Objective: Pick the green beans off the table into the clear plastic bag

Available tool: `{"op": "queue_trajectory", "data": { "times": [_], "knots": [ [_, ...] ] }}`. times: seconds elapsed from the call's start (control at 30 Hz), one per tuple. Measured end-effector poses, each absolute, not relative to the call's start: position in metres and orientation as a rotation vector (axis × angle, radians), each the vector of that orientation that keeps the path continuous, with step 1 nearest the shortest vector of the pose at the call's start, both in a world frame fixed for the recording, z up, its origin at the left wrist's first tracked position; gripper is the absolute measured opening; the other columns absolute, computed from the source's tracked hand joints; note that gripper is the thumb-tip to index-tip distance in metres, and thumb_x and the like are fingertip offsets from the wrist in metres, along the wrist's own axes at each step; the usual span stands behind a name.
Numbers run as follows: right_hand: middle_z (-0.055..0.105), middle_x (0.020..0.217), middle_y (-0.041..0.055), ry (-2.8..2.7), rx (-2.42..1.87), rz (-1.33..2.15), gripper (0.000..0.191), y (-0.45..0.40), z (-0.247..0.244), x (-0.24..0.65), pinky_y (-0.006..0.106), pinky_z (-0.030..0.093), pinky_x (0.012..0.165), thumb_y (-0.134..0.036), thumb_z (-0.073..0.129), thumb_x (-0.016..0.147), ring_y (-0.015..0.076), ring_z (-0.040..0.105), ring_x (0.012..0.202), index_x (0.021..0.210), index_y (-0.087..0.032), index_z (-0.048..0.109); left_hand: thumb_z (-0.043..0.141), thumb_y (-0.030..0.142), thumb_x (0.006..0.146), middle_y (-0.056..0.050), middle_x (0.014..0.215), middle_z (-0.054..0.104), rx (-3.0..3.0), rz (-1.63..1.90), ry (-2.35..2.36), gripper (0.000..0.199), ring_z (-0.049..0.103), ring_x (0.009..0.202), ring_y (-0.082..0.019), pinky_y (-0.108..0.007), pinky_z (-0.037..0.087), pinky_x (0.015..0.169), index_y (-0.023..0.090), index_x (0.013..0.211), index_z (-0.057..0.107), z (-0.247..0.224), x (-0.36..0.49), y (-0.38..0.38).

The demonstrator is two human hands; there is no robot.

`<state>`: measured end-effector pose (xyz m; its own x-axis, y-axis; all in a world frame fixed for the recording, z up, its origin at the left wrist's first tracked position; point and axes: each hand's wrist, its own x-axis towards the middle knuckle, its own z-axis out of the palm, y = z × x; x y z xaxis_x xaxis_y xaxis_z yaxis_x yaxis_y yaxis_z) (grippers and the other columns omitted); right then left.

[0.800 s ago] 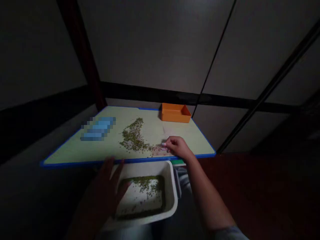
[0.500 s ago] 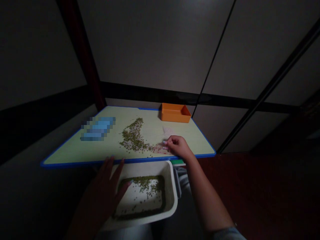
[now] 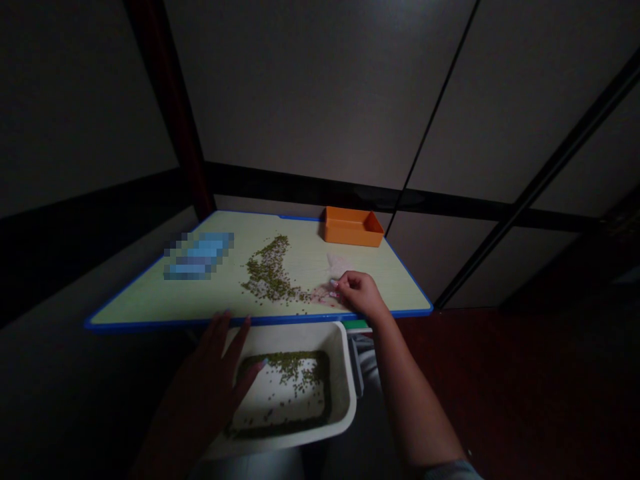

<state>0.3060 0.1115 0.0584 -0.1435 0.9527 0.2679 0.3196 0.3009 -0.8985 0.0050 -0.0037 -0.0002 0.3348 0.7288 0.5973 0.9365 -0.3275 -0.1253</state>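
Head view: left hand (image 3: 213,373) is spread over the white tub (image 3: 349,387) at bottom centre, probably to steady it. Right hand (image 3: 357,292) has its fingertips bunched at the table (image 3: 145,293), can't tell if they're holding anything. Green grains (image 3: 269,272) sit mid-frame, patch running roughly top to bottom, tail pointing right toward that hand.

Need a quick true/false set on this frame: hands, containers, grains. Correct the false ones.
1. The orange rectangular plastic box stands at the far right of the pale-topped, blue-edged table. True.
2. The right hand is inside that box. False: it is at the table's near side, fingers curled.
3. Small green grains lie scattered on the table, left of the right hand. True.
4. The white rounded-corner basin sits beyond the table's far edge. False: it is at the near edge, with grains inside.
5. The left hand is clenched. False: its fingers are spread.
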Motion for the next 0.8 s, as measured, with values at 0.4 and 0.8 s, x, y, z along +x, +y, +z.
{"op": "queue_trajectory", "data": {
  "times": [0.4, 0.8],
  "knots": [
    [0.057, 0.053, -0.0016, -1.717, -1.133, 0.911, 0.029, 0.1123, 0.0593, 0.3052, 0.021, 0.034, 0.048, -0.041, 0.064, 0.079, 0.0099, 0.046, 0.048, 0.064, -0.018, 0.055, 0.035, 0.059, 0.091, -0.026, 0.149, 0.040, -2.160, -0.622, -1.488, 0.070, 0.035, 0.142, -0.039, -0.052, 0.047, 0.100, 0.011, 0.142, 0.042, 0.0024, 0.0061, -0.0065],
    [0.058, 0.053, -0.0015, -1.752, -1.110, 0.921, 0.030, 0.1135, 0.0591, 0.3026, 0.021, 0.035, 0.050, -0.042, 0.065, 0.080, 0.0102, 0.048, 0.049, 0.065, -0.017, 0.056, 0.032, 0.059, 0.092, -0.029, 0.147, 0.042, -2.137, -0.587, -1.483, 0.069, 0.037, 0.140, -0.040, -0.054, 0.046, 0.101, 0.009, 0.139, 0.046, 0.0020, 0.0064, -0.0043]
  ]
}}
